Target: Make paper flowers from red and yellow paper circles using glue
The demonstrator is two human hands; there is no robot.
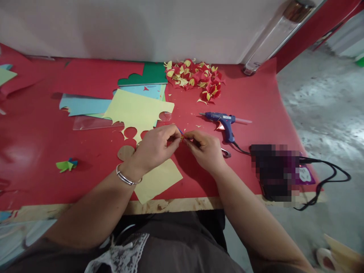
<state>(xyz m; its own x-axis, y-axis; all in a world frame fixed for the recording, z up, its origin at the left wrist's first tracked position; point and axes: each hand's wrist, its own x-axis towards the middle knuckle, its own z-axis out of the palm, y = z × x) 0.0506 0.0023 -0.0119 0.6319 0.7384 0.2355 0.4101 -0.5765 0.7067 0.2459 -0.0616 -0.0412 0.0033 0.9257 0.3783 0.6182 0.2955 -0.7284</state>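
My left hand [160,142] and my right hand [206,149] meet over the red tabletop, thumbs and fingertips pinched together. Between them is a small coloured paper piece [182,135]; a blue edge and a bit of yellow-orange show, the rest is hidden by my fingers. Under and beside my left hand are a yellow sheet with round cut-outs [139,108] and a round tan disc [126,152]. A second yellow sheet [159,180] lies beneath my left wrist. Partly behind my right hand sits a small metal-edged tool [226,152].
A blue glue gun [223,120] with its cord lies right of my hands. Red and yellow paper pieces [196,76] are heaped at the back. A green-blue folded paper piece [67,165] lies left. A clear bottle [273,41] leans at back right; a blurred dark object [274,172] sits near the edge.
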